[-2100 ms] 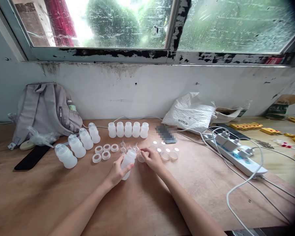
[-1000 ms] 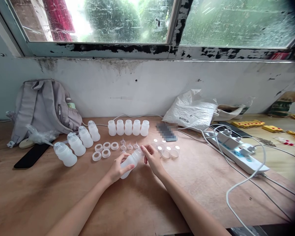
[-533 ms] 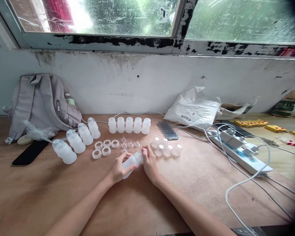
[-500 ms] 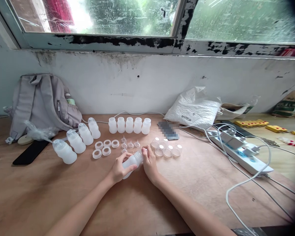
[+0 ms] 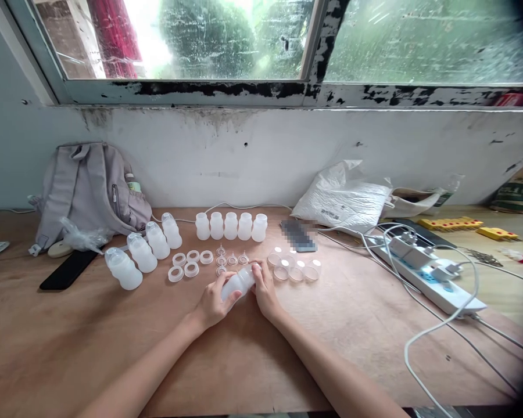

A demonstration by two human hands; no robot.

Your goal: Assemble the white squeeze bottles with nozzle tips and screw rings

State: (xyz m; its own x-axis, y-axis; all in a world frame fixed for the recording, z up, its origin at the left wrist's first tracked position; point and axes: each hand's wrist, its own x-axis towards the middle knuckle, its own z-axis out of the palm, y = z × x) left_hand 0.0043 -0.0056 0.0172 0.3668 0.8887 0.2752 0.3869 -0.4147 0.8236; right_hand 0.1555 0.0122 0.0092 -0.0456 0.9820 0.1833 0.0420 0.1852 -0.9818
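A translucent white baby bottle lies tilted between my hands, its top end up and to the right. My left hand is wrapped round the bottle's body. My right hand has its fingers and thumb closed on the top end, which they partly cover. Just beyond are several clear nipples. Left of these lie several white collar rings, and to the right several clear caps. Open bottles stand in a row at the back. Capped bottles form a slanting line at the left.
A grey backpack and a black phone are at the left. Behind the caps lies another phone, near a white plastic mailer. A power strip with looping white cables occupies the right side.
The head view has tilted up and shifted a little, so the whole scene sits slightly lower. Both hands keep their hold on the bottle, with little visible change in pose.
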